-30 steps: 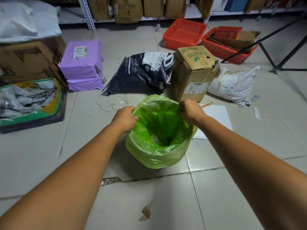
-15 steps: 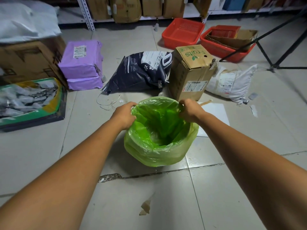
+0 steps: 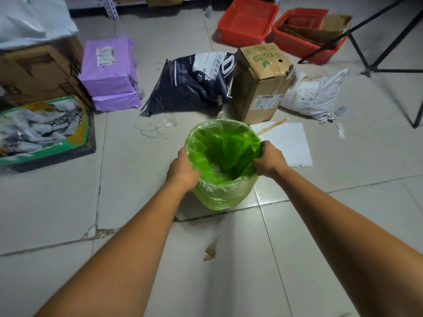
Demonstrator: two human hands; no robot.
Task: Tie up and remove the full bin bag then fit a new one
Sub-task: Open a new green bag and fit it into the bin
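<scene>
Two bare hands grip a green bin bag [image 3: 219, 191] on a tiled floor [image 3: 229, 282]. The left hand [image 3: 183, 171] clutches its left edge. The right hand [image 3: 270, 160] bunches the right rim.

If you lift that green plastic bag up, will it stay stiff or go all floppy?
Probably floppy: the thin green plastic bag is already crumpled and bunched where the right hand grips it. Likely light too, since you can see through it and it looks nearly empty.

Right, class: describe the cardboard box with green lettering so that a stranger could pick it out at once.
Start at the green bin bag that both hands hold in the middle of the tiled floor. Just beyond it, slightly right, stands a tall brown cardboard box, between a dark printed sack and a white parcel bag. It alone bears green "Fruits" lettering on top.
</scene>
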